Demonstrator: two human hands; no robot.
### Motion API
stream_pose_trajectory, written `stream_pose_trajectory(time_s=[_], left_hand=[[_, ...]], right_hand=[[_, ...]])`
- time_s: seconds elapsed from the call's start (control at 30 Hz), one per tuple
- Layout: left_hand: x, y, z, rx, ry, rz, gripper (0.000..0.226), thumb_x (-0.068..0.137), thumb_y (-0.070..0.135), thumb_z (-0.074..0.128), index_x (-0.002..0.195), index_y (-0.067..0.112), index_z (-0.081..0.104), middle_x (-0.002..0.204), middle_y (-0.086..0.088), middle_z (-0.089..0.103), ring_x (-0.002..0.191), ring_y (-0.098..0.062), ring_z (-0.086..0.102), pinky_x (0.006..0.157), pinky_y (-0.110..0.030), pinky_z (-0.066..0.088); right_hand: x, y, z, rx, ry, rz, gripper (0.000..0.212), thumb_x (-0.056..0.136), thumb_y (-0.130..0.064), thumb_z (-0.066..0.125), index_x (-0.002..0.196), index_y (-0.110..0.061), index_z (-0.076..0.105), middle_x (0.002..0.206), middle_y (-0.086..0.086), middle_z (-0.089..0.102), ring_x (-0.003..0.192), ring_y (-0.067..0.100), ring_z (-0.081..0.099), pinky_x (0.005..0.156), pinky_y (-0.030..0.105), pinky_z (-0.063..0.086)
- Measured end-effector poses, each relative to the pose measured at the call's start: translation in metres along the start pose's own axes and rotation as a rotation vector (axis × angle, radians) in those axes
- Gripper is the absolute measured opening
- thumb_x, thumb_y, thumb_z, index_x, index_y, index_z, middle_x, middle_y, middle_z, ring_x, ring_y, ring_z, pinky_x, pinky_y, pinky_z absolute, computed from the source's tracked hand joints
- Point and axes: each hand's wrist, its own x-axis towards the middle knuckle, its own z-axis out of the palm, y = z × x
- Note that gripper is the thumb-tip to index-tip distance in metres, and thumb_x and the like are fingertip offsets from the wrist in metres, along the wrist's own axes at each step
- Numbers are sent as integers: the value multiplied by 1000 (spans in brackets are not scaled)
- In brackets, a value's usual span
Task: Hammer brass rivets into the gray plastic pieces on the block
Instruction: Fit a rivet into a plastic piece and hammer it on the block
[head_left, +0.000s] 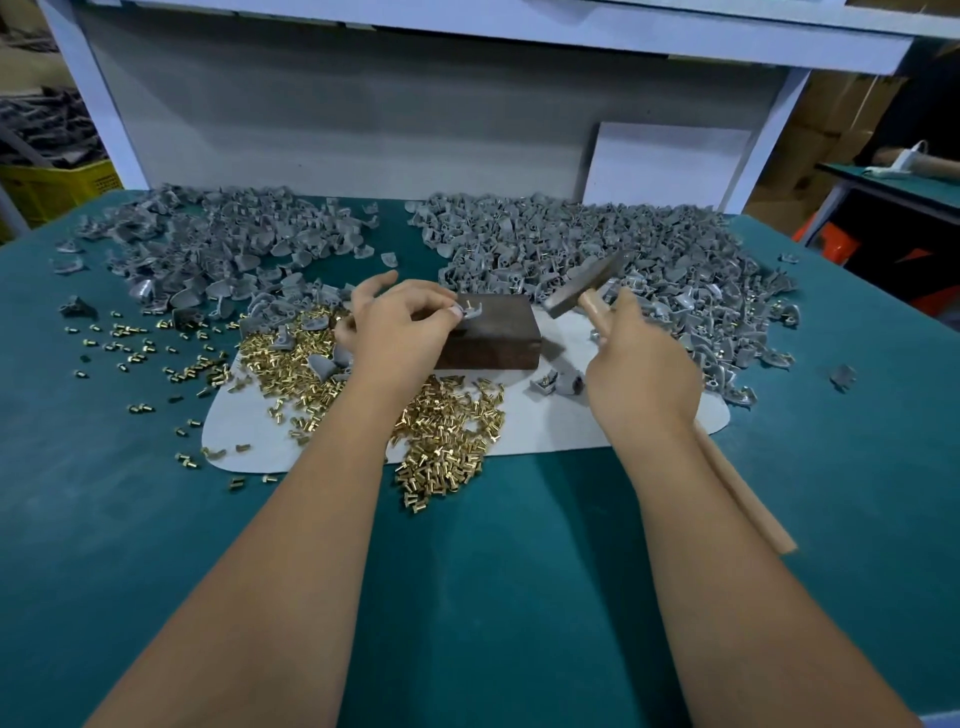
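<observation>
Just above the middle of the frame a dark brown block (491, 332) sits on a pale gray mat (550, 426) spread over the teal table (519, 597). On the block's top left corner lies one gray plastic piece (471, 310), with a brass rivet (466, 300) standing upright in it. The left hand (397, 332) reaches in from the lower left, thumb and forefinger pinching the piece at the block's edge while the other fingers curl loosely; one finger sticks out toward the upper left. To the right of the block, the right hand (641, 364) grips the wooden handle of a hammer (584, 286), fingers wrapped round it just below the head; the metal head hangs tilted in the air above and to the right of the block, apart from the rivet. The handle's far end shows again below the right wrist, toward the lower right. A heap of loose brass rivets (441, 441) covers the mat's left and lower part, with strays scattered farther left on the table. Two large piles of gray plastic pieces fill the upper part of the table: a left pile (218, 244) and a right pile (613, 244). A few gray pieces lie on the mat just left of the right hand. A white board (670, 163) leans against the back panel at upper right.
</observation>
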Motion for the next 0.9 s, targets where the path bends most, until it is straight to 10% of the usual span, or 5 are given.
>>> stream_pose_trajectory(time_s=[0.13,0.33,0.6,0.9], left_hand=[[0,1,0,29,-13,25,21,89,31,67,69,37,66,95,36,59,130,-3,27,102,-36,9],[-2,-1,1,181,30,69,10,90,34,66,82,37,64,100,28,56,135,-11,27,105,-38,11],[0,-5,1,274,61,140,9,90,37,63,81,39,63,109,19,67,133,-17,27,106,-45,15],[3,-5,3,322,74,137,10,90,41,60,82,39,64,108,20,68,133,-16,28,106,-47,14]], right_hand=[[1,-1,0,30,-107,-28,21,87,-16,52,107,-13,59,97,12,64,85,31,52,64,31,34],[-1,-17,-3,144,90,-149,27,94,-26,52,116,-18,66,114,8,56,107,29,44,90,39,34],[24,-84,6,431,-184,-359,17,94,-27,54,91,-19,69,95,2,66,90,22,59,77,33,49],[15,-88,19,438,-18,-355,13,93,-22,57,84,-15,62,96,2,59,94,21,53,71,28,34]])
